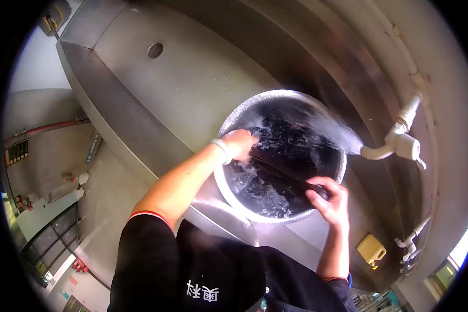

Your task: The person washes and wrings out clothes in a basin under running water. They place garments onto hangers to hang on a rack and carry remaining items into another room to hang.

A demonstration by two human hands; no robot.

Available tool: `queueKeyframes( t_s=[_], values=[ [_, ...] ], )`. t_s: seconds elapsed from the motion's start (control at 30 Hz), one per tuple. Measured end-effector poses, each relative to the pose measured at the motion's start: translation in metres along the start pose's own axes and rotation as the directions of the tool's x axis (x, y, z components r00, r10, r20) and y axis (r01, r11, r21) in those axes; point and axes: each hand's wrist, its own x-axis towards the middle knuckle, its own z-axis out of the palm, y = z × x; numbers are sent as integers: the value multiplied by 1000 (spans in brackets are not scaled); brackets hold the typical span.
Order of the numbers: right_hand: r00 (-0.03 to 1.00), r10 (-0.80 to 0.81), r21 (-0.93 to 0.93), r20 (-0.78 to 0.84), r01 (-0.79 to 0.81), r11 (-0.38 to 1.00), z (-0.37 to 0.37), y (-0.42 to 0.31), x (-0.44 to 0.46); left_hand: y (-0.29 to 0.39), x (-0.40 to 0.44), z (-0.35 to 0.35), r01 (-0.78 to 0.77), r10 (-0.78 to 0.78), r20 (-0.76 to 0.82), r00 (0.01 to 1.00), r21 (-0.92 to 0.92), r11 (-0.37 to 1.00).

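Note:
A large round metal basin (228, 195) holds dark water, with foam and ripples on its surface. Between my two hands stretches a dark, wet, sheet-like thing (281, 167), partly under water; its kind is not clear. My left hand (239, 145), with a pale band at the wrist, grips its end near the basin's left side, fingertips partly hidden. At the lower right rim, my right hand (330, 200) has its thumb and fingers closed round the other end. Water sprays into the basin from a white tap (400, 144) on the right.
The basin stands in a long stainless steel sink (192, 78) with a round drain hole (155, 50). A yellow jerrycan (372, 250) and a second tap (412, 240) are at the lower right. Pipes run along the wall.

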Motion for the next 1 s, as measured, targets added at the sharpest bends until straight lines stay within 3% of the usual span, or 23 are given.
queueKeyframes(
  t_s=[0.03,0.1,0.17,0.2,0.23,0.3,0.37,0.4,0.43,0.47,0.5,0.53,0.57,0.6,0.63,0.7,0.73,0.77,0.83,0.87,0.9,0.97,1.0],
  values=[
    [988,-150,-31,-44,148,988,-8,-19,-10,6,-9,-8,-100,94,-92,991,-69,993],
    [877,-466,-28,-114,466,884,-18,-47,-22,33,-26,-43,-262,267,-10,964,-223,939],
    [789,-569,-31,-233,578,815,-25,-69,-36,53,-43,-70,-351,343,-73,937,-210,913],
    [752,-542,16,-375,590,807,-28,-65,-45,61,-53,-88,-405,394,-92,914,-235,884],
    [652,-568,-39,-502,639,768,-29,-64,-48,73,-67,-112,-295,302,-11,953,-254,921],
    [629,-488,74,-605,655,752,-42,-63,-59,75,-82,-136,-394,395,-59,917,-287,873],
    [534,-399,-97,-745,505,858,-48,-62,-56,76,-87,-152,-477,398,-264,879,-444,758],
    [599,-395,-164,-697,403,900,-54,-57,-48,74,-82,-152,-489,319,-388,865,-509,708],
    [682,-313,-160,-661,280,947,-57,-48,-34,75,-74,-157,-404,198,-431,881,-463,789],
    [774,-178,-64,-608,176,982,-60,-28,-17,72,-60,-147,-309,100,-524,846,-328,893],
    [831,-143,-126,-537,88,988,-65,8,4,64,-41,-129,-181,20,-623,782,-196,964],
    [849,-52,-189,-526,-57,980,-59,41,22,56,-27,-110,-60,-37,-533,845,-164,985],
    [853,-220,-604,-472,-131,786,-47,56,30,54,-14,-87,27,-78,-527,846,-104,994],
    [823,-372,-751,-429,-96,653,-35,85,43,52,-9,-67,16,-49,-547,835,-64,998],
    [812,-404,-788,-421,-107,607,-15,85,52,49,-4,-47,5,-18,-561,828,-24,1000],
    [850,-354,-701,-390,-25,712,18,96,76,38,8,-15,11,67,-525,849,145,989],
    [836,-431,-644,-339,127,754,39,103,89,31,11,1,27,45,-435,900,157,987],
    [879,-405,-704,-252,121,700,58,116,100,27,15,14,121,-53,-355,933,171,978],
    [978,-126,-788,-164,-53,613,104,161,116,12,30,40,196,-156,-235,959,156,968],
    [979,-87,-799,-182,-96,594,115,169,120,16,38,52,270,-214,-220,952,269,924],
    [979,-47,-808,-199,-137,574,123,176,127,2,59,86,310,-221,-348,911,223,924],
    [980,-15,-805,-200,-156,572,127,205,137,5,65,89,286,-238,-364,900,83,955],
    [983,104,-797,-153,-185,575,121,208,147,1,70,89,293,-245,-358,901,85,952]
  ],
)
